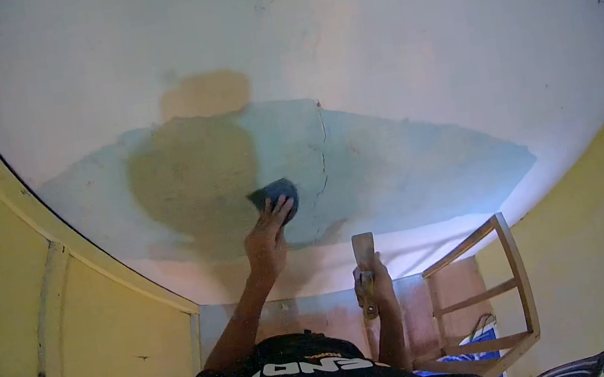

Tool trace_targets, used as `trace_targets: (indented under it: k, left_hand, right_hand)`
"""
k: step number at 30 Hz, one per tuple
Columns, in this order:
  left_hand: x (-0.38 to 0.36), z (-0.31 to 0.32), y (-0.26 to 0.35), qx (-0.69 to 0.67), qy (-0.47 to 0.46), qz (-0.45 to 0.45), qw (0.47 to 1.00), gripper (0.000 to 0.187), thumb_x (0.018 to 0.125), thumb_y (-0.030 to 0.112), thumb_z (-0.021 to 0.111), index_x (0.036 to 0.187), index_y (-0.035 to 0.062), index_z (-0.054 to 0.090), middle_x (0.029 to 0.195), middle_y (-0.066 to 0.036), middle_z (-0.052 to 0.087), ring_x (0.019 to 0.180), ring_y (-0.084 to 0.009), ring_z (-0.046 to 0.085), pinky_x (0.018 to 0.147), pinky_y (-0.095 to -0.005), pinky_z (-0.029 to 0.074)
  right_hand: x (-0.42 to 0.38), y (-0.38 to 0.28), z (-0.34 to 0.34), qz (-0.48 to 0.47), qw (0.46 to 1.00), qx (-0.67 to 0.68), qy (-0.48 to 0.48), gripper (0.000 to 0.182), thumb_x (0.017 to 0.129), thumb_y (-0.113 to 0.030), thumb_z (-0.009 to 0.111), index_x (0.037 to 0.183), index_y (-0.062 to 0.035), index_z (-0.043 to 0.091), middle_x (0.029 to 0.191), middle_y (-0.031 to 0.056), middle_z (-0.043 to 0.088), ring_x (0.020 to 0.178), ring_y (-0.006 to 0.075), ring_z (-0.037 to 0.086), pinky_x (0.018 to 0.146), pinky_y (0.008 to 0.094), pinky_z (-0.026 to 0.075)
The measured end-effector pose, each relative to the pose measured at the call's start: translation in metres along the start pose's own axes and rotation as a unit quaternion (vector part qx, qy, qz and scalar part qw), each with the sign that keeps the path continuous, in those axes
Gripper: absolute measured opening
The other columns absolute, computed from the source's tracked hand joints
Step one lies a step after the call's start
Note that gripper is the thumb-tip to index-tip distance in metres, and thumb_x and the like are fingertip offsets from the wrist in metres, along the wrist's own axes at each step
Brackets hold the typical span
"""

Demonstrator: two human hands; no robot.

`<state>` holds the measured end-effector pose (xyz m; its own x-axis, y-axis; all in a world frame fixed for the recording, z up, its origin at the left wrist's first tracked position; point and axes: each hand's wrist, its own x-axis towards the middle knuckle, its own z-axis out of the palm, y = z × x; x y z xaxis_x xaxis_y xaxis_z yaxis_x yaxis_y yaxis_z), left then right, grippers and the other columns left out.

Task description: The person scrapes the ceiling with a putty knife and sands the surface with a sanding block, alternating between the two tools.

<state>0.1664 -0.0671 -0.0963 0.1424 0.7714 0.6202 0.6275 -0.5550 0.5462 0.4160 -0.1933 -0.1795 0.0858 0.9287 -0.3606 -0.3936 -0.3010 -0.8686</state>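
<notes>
My left hand (268, 235) holds a dark piece of sandpaper (280, 195) flat against the wall, fingers spread over its lower part. Around it lies a large green patch (410, 161) bordered by paler paint. A thin jagged crack (323, 159) runs down that patch, just right of the sandpaper. Lower and to the right, my right hand (379, 280) is wrapped round the handle of a scraper (364, 250), its broad blade pointing up. The scraper overlaps the pale band below the green area. A shadow falls over the left part of the patch.
A wooden frame with crossbars (517, 272) stands at the lower right, beside a yellow wall (589, 259). Behind it shows something blue (493, 344). Yellow panels with raised strips (116, 326) line the left side. A dark striped object (573, 371) sits at the bottom right edge.
</notes>
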Motion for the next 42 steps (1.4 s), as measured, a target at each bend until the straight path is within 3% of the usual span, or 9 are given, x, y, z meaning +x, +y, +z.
trace_targets:
  k: [8, 12, 15, 20, 23, 26, 29, 34, 42]
  left_hand:
    - [-0.043, -0.048, -0.012, -0.094, 0.086, -0.142, 0.982, 0.035, 0.098, 0.000, 0.058, 0.131, 0.0078, 0.067, 0.130, -0.015, 0.069, 0.121, -0.0258, 0.066, 0.097, -0.0339, 0.055]
    - [-0.054, -0.053, -0.033, -0.077, 0.172, -0.187, 0.964, 0.025, 0.100, 0.018, 0.064, 0.116, 0.0003, 0.072, 0.075, -0.008, 0.063, 0.064, -0.0143, 0.047, 0.058, -0.0355, 0.039]
    - [-0.056, -0.062, -0.037, -0.118, 0.204, -0.226, 0.945, 0.026, 0.099, 0.017, 0.065, 0.113, -0.0042, 0.071, 0.069, -0.003, 0.052, 0.066, -0.0115, 0.039, 0.056, -0.0347, 0.033]
    - [-0.070, -0.068, -0.041, -0.168, 0.197, -0.268, 0.928, 0.027, 0.100, 0.015, 0.064, 0.114, -0.0081, 0.070, 0.079, -0.001, 0.059, 0.074, -0.0103, 0.047, 0.063, -0.0305, 0.041]
    - [-0.094, -0.056, -0.079, -0.181, 0.186, -0.240, 0.935, 0.038, 0.101, 0.002, 0.057, 0.137, 0.0099, 0.065, 0.093, 0.009, 0.066, 0.068, -0.0056, 0.039, 0.057, -0.0257, 0.033]
    - [-0.085, -0.071, -0.066, -0.177, 0.206, -0.223, 0.936, 0.037, 0.101, 0.002, 0.057, 0.137, 0.0063, 0.065, 0.101, 0.004, 0.072, 0.071, -0.0051, 0.041, 0.059, -0.0246, 0.035]
    - [-0.081, -0.091, -0.063, -0.170, 0.166, -0.330, 0.914, 0.034, 0.100, 0.012, 0.064, 0.128, -0.0063, 0.067, 0.114, -0.008, 0.073, 0.097, -0.0134, 0.061, 0.086, -0.0321, 0.050]
    - [-0.084, -0.097, -0.090, -0.187, 0.226, -0.256, 0.921, 0.034, 0.099, 0.012, 0.065, 0.128, -0.0064, 0.067, 0.109, -0.010, 0.073, 0.095, -0.0143, 0.060, 0.083, -0.0315, 0.049]
    - [-0.083, -0.112, -0.102, -0.178, 0.209, -0.275, 0.921, 0.035, 0.098, 0.012, 0.065, 0.128, -0.0052, 0.067, 0.108, -0.010, 0.073, 0.094, -0.0150, 0.060, 0.084, -0.0312, 0.049]
  right_hand:
    - [0.005, -0.052, 0.013, -0.134, 0.987, 0.083, -0.016, 0.056, 0.103, -0.061, 0.041, 0.085, -0.0092, 0.054, 0.054, 0.0054, 0.050, 0.039, 0.0185, 0.046, 0.037, 0.0316, 0.039]
    - [-0.002, -0.078, 0.036, -0.199, 0.980, 0.024, 0.018, 0.040, 0.106, -0.042, 0.050, 0.081, -0.0111, 0.048, 0.055, 0.0040, 0.048, 0.038, 0.0149, 0.044, 0.036, 0.0276, 0.036]
    - [0.000, -0.090, 0.060, -0.222, 0.974, -0.029, 0.044, 0.034, 0.106, -0.035, 0.054, 0.085, -0.0101, 0.049, 0.056, 0.0034, 0.049, 0.038, 0.0129, 0.045, 0.035, 0.0267, 0.037]
    - [-0.001, -0.141, 0.116, -0.318, 0.941, -0.114, 0.033, 0.019, 0.105, -0.026, 0.058, 0.106, -0.0067, 0.056, 0.058, 0.0006, 0.051, 0.040, 0.0097, 0.045, 0.037, 0.0264, 0.038]
    - [0.000, -0.161, 0.152, -0.393, 0.908, -0.134, 0.058, 0.036, 0.104, -0.024, 0.058, 0.135, -0.0039, 0.055, 0.062, 0.0019, 0.058, 0.045, 0.0078, 0.051, 0.042, 0.0251, 0.043]
    - [0.004, -0.167, 0.170, -0.429, 0.867, -0.238, 0.088, 0.056, 0.102, -0.021, 0.062, 0.153, -0.0057, 0.044, 0.072, 0.0080, 0.066, 0.058, 0.0094, 0.060, 0.053, 0.0260, 0.050]
    - [0.017, -0.172, 0.187, -0.471, 0.816, -0.319, 0.105, 0.056, 0.100, -0.019, 0.064, 0.151, -0.0048, 0.047, 0.083, 0.0176, 0.069, 0.071, 0.0154, 0.064, 0.068, 0.0294, 0.053]
    - [0.029, -0.178, 0.213, -0.527, 0.758, -0.343, 0.169, 0.054, 0.102, -0.022, 0.064, 0.150, -0.0045, 0.049, 0.066, 0.0014, 0.051, 0.060, 0.0062, 0.041, 0.054, 0.0227, 0.039]
    - [0.022, -0.183, 0.230, -0.508, 0.758, -0.341, 0.224, 0.049, 0.102, -0.019, 0.063, 0.147, -0.0014, 0.051, 0.062, 0.0031, 0.044, 0.059, 0.0063, 0.038, 0.053, 0.0240, 0.036]
